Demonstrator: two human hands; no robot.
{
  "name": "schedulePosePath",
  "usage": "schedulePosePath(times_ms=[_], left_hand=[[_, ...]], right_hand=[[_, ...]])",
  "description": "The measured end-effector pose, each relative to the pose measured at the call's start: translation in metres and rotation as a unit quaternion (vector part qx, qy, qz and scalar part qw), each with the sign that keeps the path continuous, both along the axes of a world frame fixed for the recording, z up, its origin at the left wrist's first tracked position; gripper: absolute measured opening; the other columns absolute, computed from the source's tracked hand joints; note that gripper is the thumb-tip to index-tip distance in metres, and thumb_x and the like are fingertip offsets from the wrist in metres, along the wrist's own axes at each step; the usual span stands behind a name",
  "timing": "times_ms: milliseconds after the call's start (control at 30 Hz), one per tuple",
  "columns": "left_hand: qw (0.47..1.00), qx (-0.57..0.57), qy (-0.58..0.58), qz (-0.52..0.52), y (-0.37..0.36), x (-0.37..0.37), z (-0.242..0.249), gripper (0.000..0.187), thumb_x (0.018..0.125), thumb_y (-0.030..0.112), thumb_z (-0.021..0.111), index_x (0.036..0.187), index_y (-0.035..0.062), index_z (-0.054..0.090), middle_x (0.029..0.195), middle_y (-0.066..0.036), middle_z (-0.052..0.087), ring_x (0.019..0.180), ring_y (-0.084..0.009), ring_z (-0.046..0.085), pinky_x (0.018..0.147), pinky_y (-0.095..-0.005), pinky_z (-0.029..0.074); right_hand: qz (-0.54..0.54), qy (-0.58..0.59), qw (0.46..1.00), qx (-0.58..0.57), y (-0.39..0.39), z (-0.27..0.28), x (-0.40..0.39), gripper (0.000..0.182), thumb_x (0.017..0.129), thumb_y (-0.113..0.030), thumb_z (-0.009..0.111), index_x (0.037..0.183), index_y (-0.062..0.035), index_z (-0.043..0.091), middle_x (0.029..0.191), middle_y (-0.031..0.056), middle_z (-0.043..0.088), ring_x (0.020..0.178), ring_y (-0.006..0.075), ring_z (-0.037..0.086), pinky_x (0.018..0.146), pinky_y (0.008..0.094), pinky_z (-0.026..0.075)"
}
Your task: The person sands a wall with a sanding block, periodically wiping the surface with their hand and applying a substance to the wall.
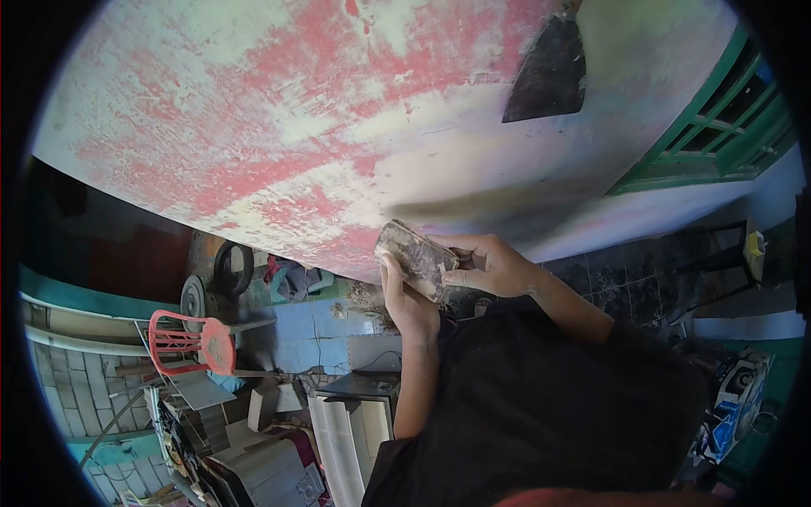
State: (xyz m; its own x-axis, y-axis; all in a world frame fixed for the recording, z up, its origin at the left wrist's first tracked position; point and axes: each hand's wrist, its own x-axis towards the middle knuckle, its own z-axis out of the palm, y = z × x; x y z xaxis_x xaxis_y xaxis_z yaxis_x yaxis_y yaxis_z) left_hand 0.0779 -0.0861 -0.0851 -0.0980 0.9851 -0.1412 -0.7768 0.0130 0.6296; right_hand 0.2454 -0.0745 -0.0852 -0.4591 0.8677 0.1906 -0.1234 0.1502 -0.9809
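Note:
In front of me, both hands hold a worn, dusty rectangular block point(414, 255) with a mottled grey-brown face. My left hand point(409, 297) supports it from below and along its left side, fingers closed against it. With thumb and fingers, my right hand point(488, 267) grips the block's right edge. The block is close to a wall point(304, 110) with patchy red and whitish paint, and a shadow falls on the paler part beside it.
A dark blade-shaped piece point(551, 74) shows high on the wall. At right are a green-framed window point(718, 127) and a dark stand point(718, 262). A red plastic chair point(218, 348), a tire point(233, 268) and a glass-fronted cabinet point(351, 422) stand at left, among clutter.

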Motion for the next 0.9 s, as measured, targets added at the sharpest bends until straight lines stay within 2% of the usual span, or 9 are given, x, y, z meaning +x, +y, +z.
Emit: schedulePosePath(times_ms=[167,267,333,400,467,600,633,800,900], left_hand=[[0.997,0.042,0.064,-0.028,-0.010,-0.024,-0.032,0.033,0.114,0.023,0.047,0.138,0.0015,0.054,0.131,-0.011,0.065,0.121,-0.0217,0.064,0.106,-0.0400,0.050],[0.994,0.009,0.101,-0.050,-0.017,-0.034,-0.045,0.029,0.111,0.018,0.054,0.135,0.0020,0.057,0.129,-0.009,0.067,0.120,-0.0192,0.065,0.106,-0.0376,0.049],[0.986,0.006,0.130,-0.106,-0.021,-0.039,-0.049,0.031,0.106,0.011,0.063,0.134,0.0018,0.058,0.120,-0.007,0.070,0.111,-0.0139,0.066,0.102,-0.0326,0.050],[0.983,0.005,0.129,-0.129,-0.024,-0.038,-0.048,0.032,0.105,0.011,0.064,0.135,0.0016,0.058,0.119,-0.007,0.071,0.111,-0.0138,0.066,0.102,-0.0322,0.050],[0.977,0.013,0.119,-0.176,-0.026,-0.042,-0.055,0.034,0.104,0.011,0.065,0.136,0.0010,0.059,0.122,-0.008,0.072,0.113,-0.0138,0.067,0.105,-0.0317,0.049],[0.984,0.005,0.081,-0.161,-0.029,-0.038,-0.060,0.036,0.105,0.009,0.063,0.139,0.0019,0.056,0.127,-0.010,0.070,0.117,-0.0151,0.066,0.105,-0.0327,0.049],[0.987,-0.001,0.054,-0.152,-0.031,-0.037,-0.059,0.034,0.106,0.010,0.060,0.139,0.0023,0.055,0.132,-0.011,0.067,0.122,-0.0181,0.064,0.109,-0.0360,0.047],[0.992,-0.001,-0.024,-0.122,-0.043,-0.042,-0.055,0.035,0.109,0.011,0.053,0.143,0.0026,0.050,0.142,-0.013,0.060,0.130,-0.0227,0.059,0.114,-0.0409,0.044],[0.989,-0.024,-0.071,-0.124,-0.053,-0.044,-0.053,0.037,0.109,0.012,0.053,0.144,0.0030,0.047,0.143,-0.012,0.059,0.131,-0.0228,0.058,0.115,-0.0414,0.043]], right_hand=[[0.005,0.014,1.000,-0.022,-0.008,-0.007,0.018,0.061,0.094,0.002,0.066,0.153,0.0033,0.050,0.131,0.0125,0.069,0.113,0.0116,0.064,0.099,0.0298,0.053],[0.016,0.054,0.996,-0.074,-0.011,-0.019,0.023,0.058,0.094,0.003,0.063,0.151,0.0040,0.052,0.129,0.0109,0.069,0.112,0.0109,0.064,0.099,0.0295,0.053],[0.021,0.081,0.992,-0.091,-0.012,-0.022,0.024,0.056,0.094,0.003,0.062,0.150,0.0044,0.053,0.128,0.0103,0.069,0.112,0.0108,0.064,0.099,0.0298,0.053],[0.011,0.078,0.993,-0.094,-0.016,-0.020,0.025,0.053,0.100,-0.004,0.062,0.151,0.0057,0.050,0.131,0.0142,0.069,0.118,0.0156,0.065,0.104,0.0340,0.052],[-0.006,0.095,0.988,-0.121,-0.019,-0.011,0.020,0.052,0.100,-0.004,0.061,0.150,0.0053,0.051,0.128,0.0125,0.070,0.115,0.0155,0.066,0.104,0.0338,0.052],[-0.061,0.082,0.986,-0.135,-0.021,-0.008,0.010,0.048,0.101,-0.004,0.061,0.148,0.0037,0.053,0.122,0.0092,0.069,0.113,0.0156,0.066,0.103,0.0339,0.052],[-0.057,0.079,0.986,-0.136,-0.022,-0.009,0.007,0.048,0.101,-0.004,0.061,0.148,0.0037,0.053,0.122,0.0092,0.069,0.113,0.0156,0.066,0.103,0.0339,0.052],[-0.039,0.161,0.979,-0.118,-0.032,-0.016,-0.024,0.067,0.095,-0.001,0.071,0.154,-0.0001,0.040,0.135,0.0088,0.058,0.129,0.0172,0.056,0.108,0.0338,0.049],[-0.077,0.166,0.978,-0.100,-0.043,-0.016,-0.050,0.067,0.092,0.006,0.074,0.149,-0.0035,0.040,0.132,0.0068,0.057,0.125,0.0144,0.056,0.102,0.0320,0.050]])
